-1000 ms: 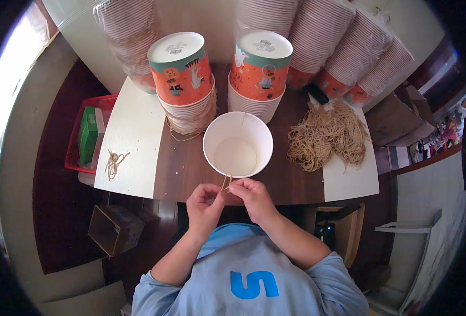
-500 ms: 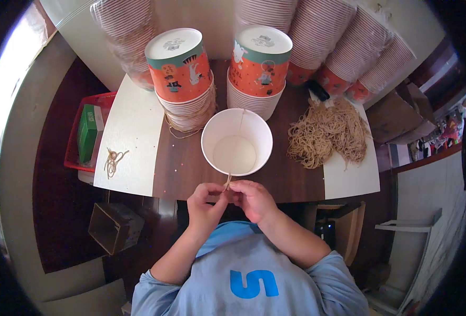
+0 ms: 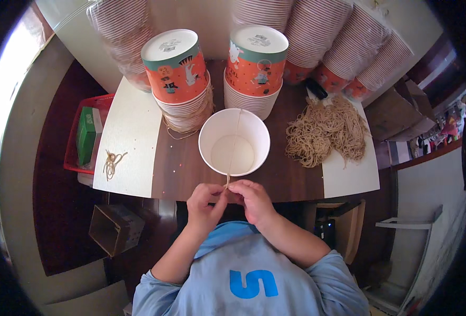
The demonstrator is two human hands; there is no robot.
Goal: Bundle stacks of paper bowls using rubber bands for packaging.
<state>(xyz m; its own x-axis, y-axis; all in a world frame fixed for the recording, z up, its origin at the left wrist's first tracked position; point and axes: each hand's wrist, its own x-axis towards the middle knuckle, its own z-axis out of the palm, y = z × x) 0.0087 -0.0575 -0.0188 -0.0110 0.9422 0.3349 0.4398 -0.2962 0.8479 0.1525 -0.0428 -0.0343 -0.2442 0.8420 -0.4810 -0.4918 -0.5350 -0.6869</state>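
Note:
A white paper bucket (image 3: 260, 138) stands mouth up at the table's near edge. A thin tan string (image 3: 228, 178) runs in a straight line across its mouth, from the far rim to the near rim, and on into my fingers. My left hand (image 3: 204, 201) pinches the string just in front of the bucket. Close against it, my right hand (image 3: 254, 201) pinches the same string, thumb and forefinger together. The end of the string between the fingertips is mostly hidden.
Two inverted stacks of orange buckets (image 3: 179, 79) (image 3: 257, 73) stand behind, the left one wound with string. A heap of tan string (image 3: 327, 131) lies at right, a small bundle (image 3: 113, 163) at left. Wrapped bucket stacks (image 3: 317, 31) line the back. A red basket (image 3: 71, 152) holds a green box.
The string over the bucket has gone from hanging partly inside along the far wall to stretched straight across the mouth. Both hands stay nearly in place, still pinching it.

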